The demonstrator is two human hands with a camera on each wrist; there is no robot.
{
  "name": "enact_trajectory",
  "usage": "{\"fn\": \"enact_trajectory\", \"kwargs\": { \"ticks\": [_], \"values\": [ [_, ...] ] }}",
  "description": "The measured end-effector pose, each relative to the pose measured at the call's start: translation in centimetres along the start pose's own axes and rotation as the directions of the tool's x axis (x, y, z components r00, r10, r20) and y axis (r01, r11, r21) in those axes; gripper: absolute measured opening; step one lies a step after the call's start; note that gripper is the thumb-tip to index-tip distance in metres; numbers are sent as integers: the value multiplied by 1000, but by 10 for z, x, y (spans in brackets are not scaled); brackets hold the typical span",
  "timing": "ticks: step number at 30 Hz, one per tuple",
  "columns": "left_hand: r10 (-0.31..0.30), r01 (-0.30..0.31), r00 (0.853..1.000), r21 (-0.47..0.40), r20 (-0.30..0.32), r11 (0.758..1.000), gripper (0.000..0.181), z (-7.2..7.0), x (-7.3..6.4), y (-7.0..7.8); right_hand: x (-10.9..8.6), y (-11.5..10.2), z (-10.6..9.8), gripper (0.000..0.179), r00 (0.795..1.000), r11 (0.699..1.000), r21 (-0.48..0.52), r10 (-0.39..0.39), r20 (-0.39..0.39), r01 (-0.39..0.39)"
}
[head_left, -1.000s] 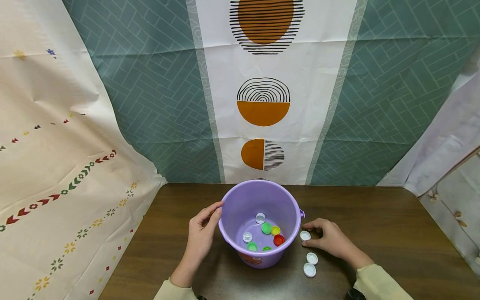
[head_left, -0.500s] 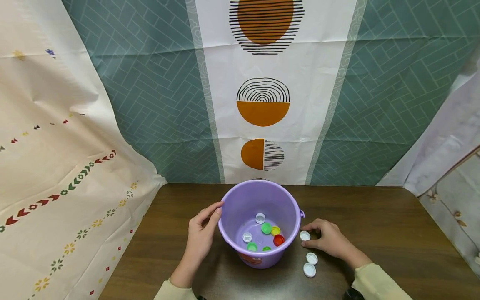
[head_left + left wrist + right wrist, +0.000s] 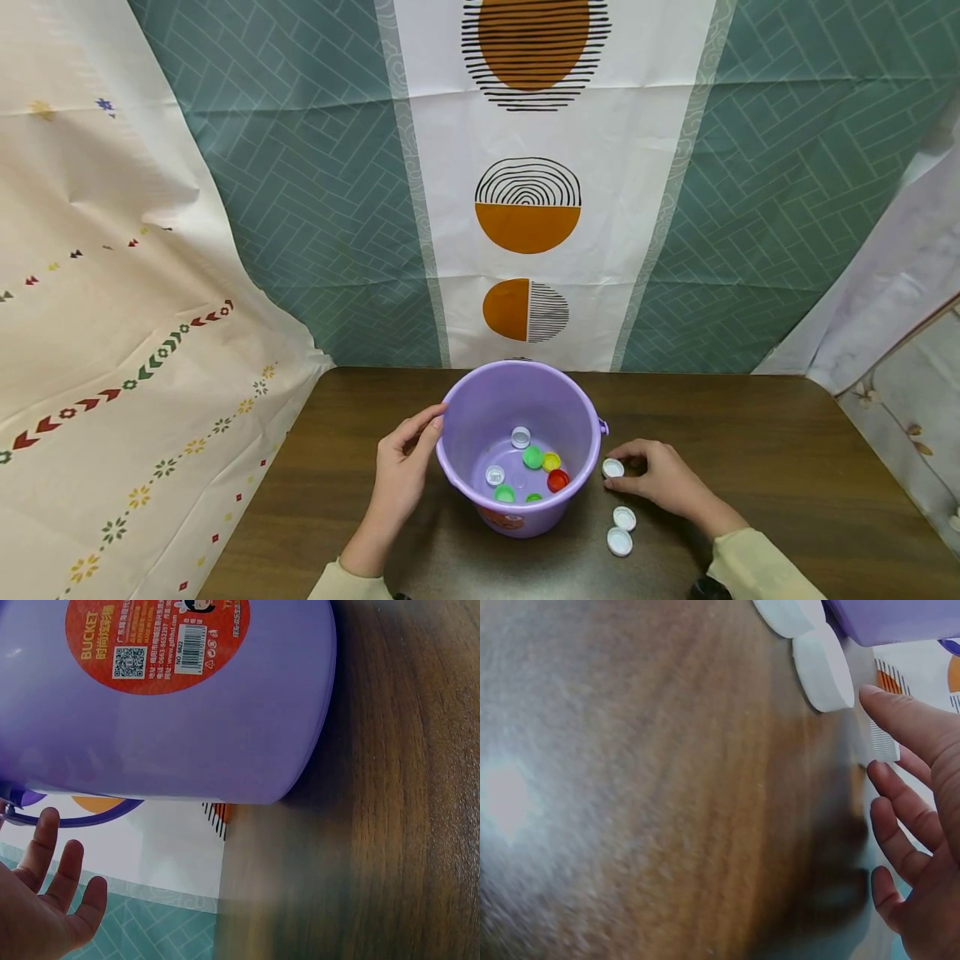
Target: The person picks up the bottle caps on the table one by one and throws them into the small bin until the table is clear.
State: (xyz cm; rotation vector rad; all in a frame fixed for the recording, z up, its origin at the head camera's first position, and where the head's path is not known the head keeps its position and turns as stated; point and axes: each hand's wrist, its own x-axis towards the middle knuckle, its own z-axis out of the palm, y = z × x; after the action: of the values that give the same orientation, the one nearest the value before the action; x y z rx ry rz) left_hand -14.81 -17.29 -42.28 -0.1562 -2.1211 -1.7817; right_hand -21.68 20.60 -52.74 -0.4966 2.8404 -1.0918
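A purple bucket point(image 3: 517, 396) stands on the table, its mouth tilted towards me in the head view. On its floor lie several bottle caps: white, green, yellow and a red cap point(image 3: 558, 480). My left hand point(image 3: 401, 467) pinches the rim on the left with thumb and forefinger; in the left wrist view its other fingers point(image 3: 66, 874) spread loosely. Right of the bucket, my right hand point(image 3: 660, 482) pinches a white bottle cap point(image 3: 612, 468) between thumb and fingertips. In the right wrist view this ridged cap point(image 3: 885, 742) shows partly behind the thumb.
Two white caps, a farther cap point(image 3: 624, 518) and a nearer cap point(image 3: 619, 542), lie touching on the brown wooden table point(image 3: 787, 467), nearer me than the right hand. The bucket's handle point(image 3: 82, 821) hangs at its side. A patterned cloth point(image 3: 360, 208) hangs behind the table.
The white cap at my right fingertips has shifted and tilted slightly, to the right and a little away from me. My left hand and the bucket have stayed put.
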Motion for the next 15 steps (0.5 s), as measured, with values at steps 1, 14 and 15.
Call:
{"fn": "enact_trajectory", "kwargs": {
  "ticks": [1,14,15],
  "values": [
    [1,-1,1000,1,0,1000,25,0,0,0,0,0,-1,34,1000,1000,11,1,1,-1],
    [8,-8,1000,-1,1,1000,25,1,0,0,3,-10,-31,36,992,999,44,7,-126,-1],
    [8,-8,1000,0,1,1000,25,1,0,0,3,-11,-33,36,991,999,39,5,-136,1]
  ]
}}
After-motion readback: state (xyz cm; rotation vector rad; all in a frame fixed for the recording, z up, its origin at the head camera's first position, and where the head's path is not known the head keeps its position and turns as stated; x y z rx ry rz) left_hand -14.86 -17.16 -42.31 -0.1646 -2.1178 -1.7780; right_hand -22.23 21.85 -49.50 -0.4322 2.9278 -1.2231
